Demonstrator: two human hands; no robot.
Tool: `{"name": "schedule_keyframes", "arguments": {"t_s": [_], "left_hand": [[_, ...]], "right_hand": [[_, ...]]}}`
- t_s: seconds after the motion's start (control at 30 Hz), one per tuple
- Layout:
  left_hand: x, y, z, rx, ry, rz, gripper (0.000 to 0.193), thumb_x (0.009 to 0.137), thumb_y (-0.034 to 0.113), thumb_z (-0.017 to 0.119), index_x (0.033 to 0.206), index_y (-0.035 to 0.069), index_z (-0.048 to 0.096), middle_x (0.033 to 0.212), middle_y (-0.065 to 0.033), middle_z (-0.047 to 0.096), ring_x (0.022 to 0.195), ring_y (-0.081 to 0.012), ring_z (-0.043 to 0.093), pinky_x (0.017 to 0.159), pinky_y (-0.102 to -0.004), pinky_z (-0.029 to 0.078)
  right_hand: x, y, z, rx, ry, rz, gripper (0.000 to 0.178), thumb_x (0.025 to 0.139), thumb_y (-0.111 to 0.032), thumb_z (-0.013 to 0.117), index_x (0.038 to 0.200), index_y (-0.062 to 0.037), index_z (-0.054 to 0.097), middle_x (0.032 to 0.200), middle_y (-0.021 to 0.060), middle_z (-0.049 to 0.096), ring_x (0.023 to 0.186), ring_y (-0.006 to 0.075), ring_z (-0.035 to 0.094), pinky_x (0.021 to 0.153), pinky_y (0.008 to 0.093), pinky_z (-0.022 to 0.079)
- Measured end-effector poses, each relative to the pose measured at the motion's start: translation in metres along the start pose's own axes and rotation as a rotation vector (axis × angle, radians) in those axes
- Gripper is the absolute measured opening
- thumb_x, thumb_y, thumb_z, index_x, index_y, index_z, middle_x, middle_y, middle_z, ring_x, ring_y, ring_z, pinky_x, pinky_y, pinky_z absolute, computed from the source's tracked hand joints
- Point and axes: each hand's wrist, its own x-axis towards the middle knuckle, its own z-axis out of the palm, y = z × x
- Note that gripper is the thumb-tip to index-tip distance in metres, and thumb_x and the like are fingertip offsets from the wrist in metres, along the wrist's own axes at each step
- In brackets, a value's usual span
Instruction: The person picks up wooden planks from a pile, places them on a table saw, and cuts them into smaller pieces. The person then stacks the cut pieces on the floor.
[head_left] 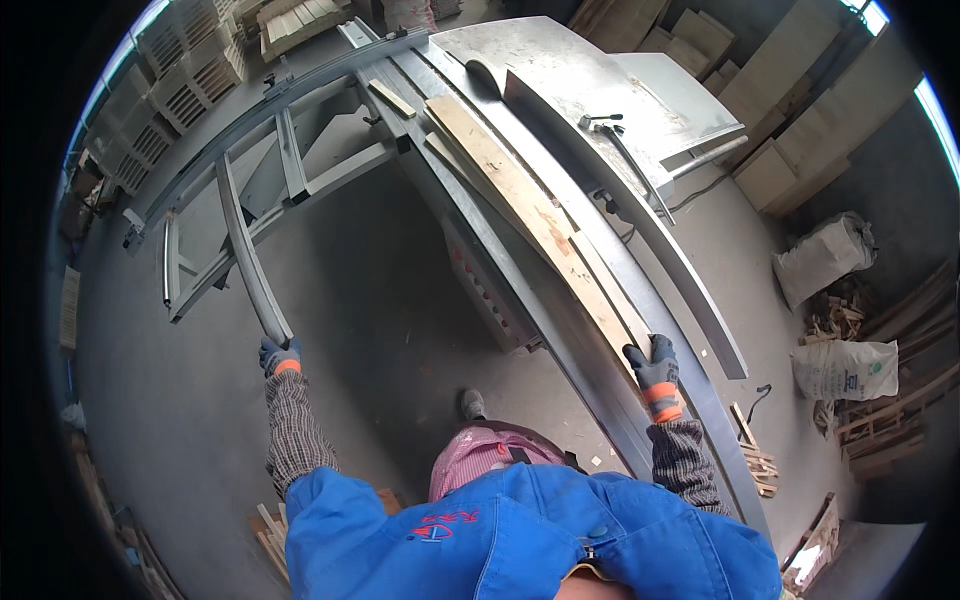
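Note:
My left hand [280, 356], in a dark glove with an orange cuff, is closed round the near end of a long grey metal bar [246, 250] on the outrigger frame of a sliding table saw. On the saw bed, a long wooden board [545, 220] lies lengthwise, with a narrower wooden strip [608, 282] along its right side. My right hand [655, 374], gloved alike, grips the near end of this strip, its thumb reaching over the board's edge. The palm side of both hands is hidden. Farther up the bed sits a short wooden offcut [392, 98].
A long metal fence [630, 220] runs right of the boards. Beyond it, a hammer-like tool [602, 122] rests on the side table [560, 50]. White sacks [825, 258] and scrap wood stand at right. Stacked pallets [190, 65] rise at the far left.

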Motion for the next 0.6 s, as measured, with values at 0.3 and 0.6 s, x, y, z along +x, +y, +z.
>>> {"name": "schedule_keyframes", "arguments": {"t_s": [0.3,0.6], "left_hand": [[0.082,0.029,0.021,-0.033,-0.153,-0.212,0.104,0.071,0.039,0.074,0.147,0.014,0.009,0.126,-0.0245,0.042,0.112,-0.0392,0.054,0.091,-0.0487,0.048],[0.067,0.059,0.03,0.035,-0.112,-0.222,0.099,0.077,0.041,0.069,0.148,0.014,0.006,0.127,-0.0244,0.045,0.109,-0.0376,0.056,0.089,-0.0474,0.048]], "right_hand": [[0.063,-0.044,0.053,-0.441,0.013,-0.158,0.061,0.056,-0.044,0.083,0.094,-0.0015,0.062,0.117,0.0178,0.056,0.107,0.035,0.053,0.09,0.0399,0.045],[0.069,-0.022,0.077,-0.501,-0.206,-0.074,0.068,0.05,-0.041,0.084,0.1,-0.0011,0.061,0.119,0.0168,0.054,0.105,0.0326,0.055,0.09,0.0378,0.047]]}}
